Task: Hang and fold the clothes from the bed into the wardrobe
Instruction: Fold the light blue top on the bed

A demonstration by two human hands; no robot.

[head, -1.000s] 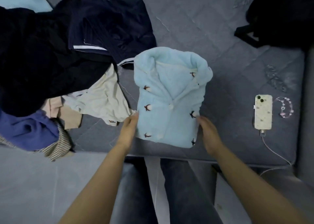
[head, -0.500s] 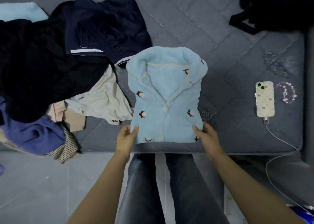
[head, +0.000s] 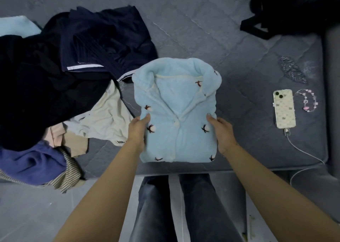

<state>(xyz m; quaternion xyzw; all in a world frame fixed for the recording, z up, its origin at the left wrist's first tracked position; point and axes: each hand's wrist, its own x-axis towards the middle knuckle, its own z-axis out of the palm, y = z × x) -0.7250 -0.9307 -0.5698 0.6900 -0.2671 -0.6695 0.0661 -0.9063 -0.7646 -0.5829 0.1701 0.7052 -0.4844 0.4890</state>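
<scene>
A folded light-blue fleece pyjama top (head: 176, 102), with small dark embroidered motifs and a wide collar, lies near the front edge of the grey bed (head: 211, 30). My left hand (head: 137, 131) grips its left side, thumb on top. My right hand (head: 221, 131) grips the right side the same way. A pile of unfolded clothes (head: 46, 87) covers the bed's left part: black and navy garments, a cream top (head: 103, 120), a purple item (head: 31, 164) and striped fabric at the edge.
A phone (head: 284, 108) on a charging cable lies on the bed at the right, with a pink bead bracelet (head: 310, 101) beside it. A black bag (head: 294, 8) sits at the back right. My legs in dark trousers stand against the bed's front edge.
Both hands slid from the lower corners of the blue top up to its sides and took hold. The folded top has shifted slightly toward the front edge of the bed.
</scene>
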